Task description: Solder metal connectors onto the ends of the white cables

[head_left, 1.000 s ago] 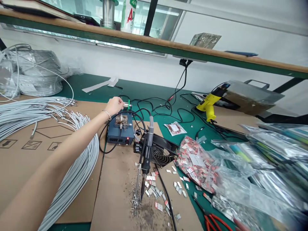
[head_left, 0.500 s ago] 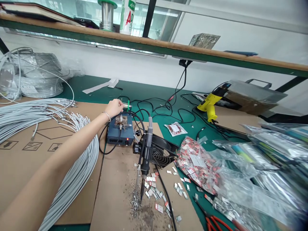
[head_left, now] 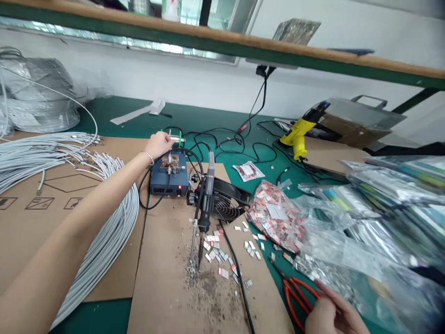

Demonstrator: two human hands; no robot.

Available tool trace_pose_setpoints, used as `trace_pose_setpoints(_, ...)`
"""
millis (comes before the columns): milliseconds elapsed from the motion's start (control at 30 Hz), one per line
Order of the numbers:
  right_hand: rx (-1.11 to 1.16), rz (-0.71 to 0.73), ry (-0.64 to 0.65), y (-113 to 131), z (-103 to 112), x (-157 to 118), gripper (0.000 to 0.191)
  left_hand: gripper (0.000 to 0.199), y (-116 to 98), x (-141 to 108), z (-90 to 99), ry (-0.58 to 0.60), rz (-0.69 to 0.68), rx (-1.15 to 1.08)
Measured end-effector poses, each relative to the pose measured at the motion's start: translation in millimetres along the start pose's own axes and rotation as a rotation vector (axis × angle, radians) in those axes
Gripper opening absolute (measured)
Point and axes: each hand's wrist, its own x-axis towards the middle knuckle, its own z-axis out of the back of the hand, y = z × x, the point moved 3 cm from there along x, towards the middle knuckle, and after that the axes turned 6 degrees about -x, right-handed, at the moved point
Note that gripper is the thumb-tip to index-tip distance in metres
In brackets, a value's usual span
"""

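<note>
My left hand (head_left: 160,144) reaches far forward, its fingers closed on a small spool of solder wire (head_left: 177,139) with green rims. The spool stands behind a blue soldering station (head_left: 168,178) whose red light is lit. At the lower right my right hand (head_left: 332,310) is partly in view, index finger stretched out and thumb apart. It is beside the red handles of the pliers (head_left: 295,294); whether it touches them I cannot tell. Between my hands a black soldering tool (head_left: 207,204) is held upright, tip down, over grey solder scraps (head_left: 192,269).
A black fan (head_left: 229,199) stands beside the soldering tool. Small metal connectors (head_left: 217,253) lie scattered on cardboard. Grey cables (head_left: 118,232) are bundled at left. Right are bagged red-and-white parts (head_left: 274,213), plastic bags (head_left: 375,250) and a yellow heat gun (head_left: 299,134). A shelf (head_left: 222,39) crosses above.
My right hand has come further into view beside the pliers at the lower right. The view has tipped down a little. My left hand stays at the spool.
</note>
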Motion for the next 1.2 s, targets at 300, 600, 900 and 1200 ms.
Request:
trace_pose_setpoints(300,0.067,-0.018,-0.004,14.9,-2.7,-0.1,0.029,0.015,3.6,6.4,-2.5,0.027,-0.022,-0.017)
trace_pose_setpoints(600,0.073,-0.021,-0.002,16.9,-2.0,0.2,0.027,0.016,1.8,-0.3,-3.6,0.054,0.010,-0.010)
trace_pose_setpoints(900,0.058,-0.030,0.002,14.7,-1.8,-0.6,0.028,0.014,4.5,-2.2,-3.1,0.034,0.002,0.036)
trace_pose_setpoints(1200,0.063,-0.009,0.005,14.0,-2.0,-0.4,0.025,0.018,5.2,-1.8,-3.7,0.052,0.005,0.056)
